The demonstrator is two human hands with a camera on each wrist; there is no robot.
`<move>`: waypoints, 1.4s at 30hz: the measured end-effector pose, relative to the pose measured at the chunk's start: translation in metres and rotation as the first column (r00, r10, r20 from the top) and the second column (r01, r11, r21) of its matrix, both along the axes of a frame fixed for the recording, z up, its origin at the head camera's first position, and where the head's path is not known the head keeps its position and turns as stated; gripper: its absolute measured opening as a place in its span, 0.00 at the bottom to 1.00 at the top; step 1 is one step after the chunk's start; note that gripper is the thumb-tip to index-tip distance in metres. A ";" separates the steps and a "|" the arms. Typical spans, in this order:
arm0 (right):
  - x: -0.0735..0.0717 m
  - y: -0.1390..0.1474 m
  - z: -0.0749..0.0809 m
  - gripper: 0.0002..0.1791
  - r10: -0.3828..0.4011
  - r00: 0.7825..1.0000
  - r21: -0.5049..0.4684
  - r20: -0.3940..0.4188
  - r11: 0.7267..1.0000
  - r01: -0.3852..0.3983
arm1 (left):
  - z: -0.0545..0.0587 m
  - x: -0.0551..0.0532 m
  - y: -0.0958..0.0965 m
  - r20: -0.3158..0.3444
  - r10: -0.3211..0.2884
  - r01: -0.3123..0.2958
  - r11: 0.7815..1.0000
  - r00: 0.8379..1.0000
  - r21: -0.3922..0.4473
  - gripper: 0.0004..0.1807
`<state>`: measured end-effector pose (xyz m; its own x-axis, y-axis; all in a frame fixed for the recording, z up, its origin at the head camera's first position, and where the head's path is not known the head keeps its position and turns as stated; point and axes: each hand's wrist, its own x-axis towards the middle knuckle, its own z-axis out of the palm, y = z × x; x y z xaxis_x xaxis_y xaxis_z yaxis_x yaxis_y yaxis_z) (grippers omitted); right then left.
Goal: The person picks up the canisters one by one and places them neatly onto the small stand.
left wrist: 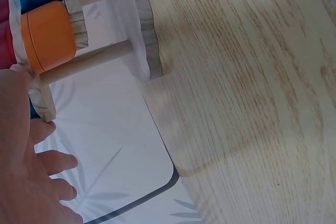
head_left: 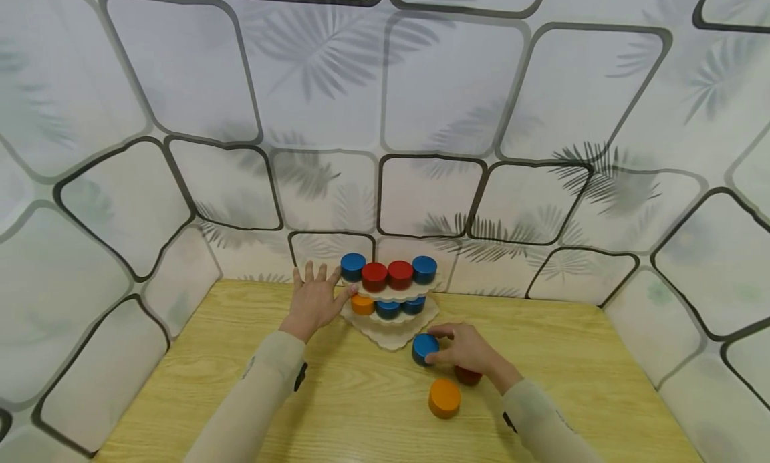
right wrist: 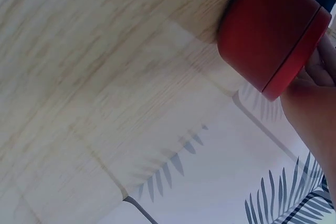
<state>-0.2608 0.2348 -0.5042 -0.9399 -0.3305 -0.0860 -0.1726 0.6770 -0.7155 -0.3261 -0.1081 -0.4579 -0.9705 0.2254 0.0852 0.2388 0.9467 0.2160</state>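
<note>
A tiered wooden stand [head_left: 391,340] with scalloped edges carries round lidded jars. Its top tier holds a blue jar [head_left: 353,266] at each end and red jars [head_left: 374,277] between; lower down are an orange jar [head_left: 363,305] and blue ones. My left hand [head_left: 313,302], fingers spread, rests its thumb at the left edge of the top tier. In front of the stand, my right hand [head_left: 468,351] grips a blue jar [head_left: 424,349] between thumb and fingers. A red jar [right wrist: 268,35] sits on the table under that hand, partly hidden in the head view.
Nearer the front, a loose orange jar [head_left: 444,399] stands on the light wood table [head_left: 349,409]. Patterned walls [head_left: 433,196] enclose the table at the back and both sides, with the stand close to the back one.
</note>
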 end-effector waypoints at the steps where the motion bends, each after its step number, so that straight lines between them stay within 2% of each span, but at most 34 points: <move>1: 0.000 0.000 -0.001 0.35 0.000 1.000 0.008 0.004 1.000 0.000 | 0.000 0.000 0.000 0.000 0.000 0.000 1.000 1.000 -0.001 0.46; 8: 0.001 -0.004 -0.004 0.38 -0.009 1.000 0.065 0.015 0.998 0.008 | 0.000 0.000 0.001 -0.001 0.005 -0.005 1.000 1.000 -0.007 0.45; 21: 0.002 -0.013 0.000 0.35 -0.026 1.000 0.054 -0.003 0.998 0.026 | 0.001 0.001 0.001 0.001 0.002 -0.002 1.000 1.000 0.005 0.45; 26: 0.000 -0.020 0.000 0.36 -0.038 0.999 0.030 0.004 0.999 0.037 | 0.001 0.001 0.002 0.000 0.004 -0.004 1.000 1.000 0.018 0.45; 33: -0.003 -0.032 -0.004 0.38 -0.008 1.000 -0.029 0.023 1.000 0.009 | 0.002 0.003 0.002 0.009 0.002 -0.003 0.999 1.000 0.034 0.45; 39: -0.003 -0.045 -0.004 0.35 0.038 0.999 -0.065 -0.017 0.997 -0.039 | 0.002 0.002 0.001 0.008 0.006 -0.006 0.999 1.000 0.035 0.45; 42: -0.001 -0.052 -0.004 0.33 0.037 0.999 -0.081 -0.022 0.996 -0.039 | 0.002 0.002 0.001 0.011 0.006 -0.006 1.000 1.000 0.031 0.45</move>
